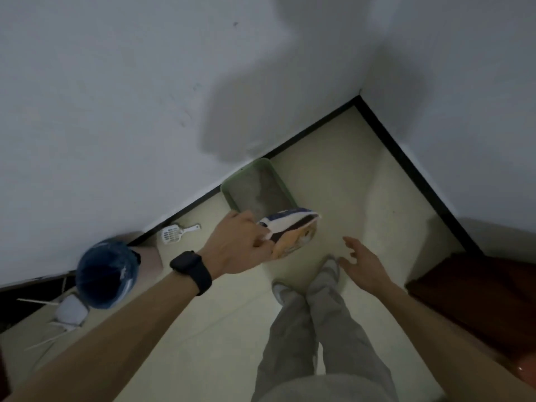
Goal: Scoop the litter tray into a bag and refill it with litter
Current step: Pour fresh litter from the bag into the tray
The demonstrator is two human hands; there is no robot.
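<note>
A: Why does our left hand (237,242) grip the bag (293,233) by its left edge, fingers curled?
B: To hold it tilted just above the near end of the tray (229,198), by the far wall, for pouring, we judge. Our right hand (365,259) hovers beside it, fingers spread, empty, ready to steady

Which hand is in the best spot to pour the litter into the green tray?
Probably left: the left hand grips the litter bag beside the tray; the right hand is open and empty.
</note>
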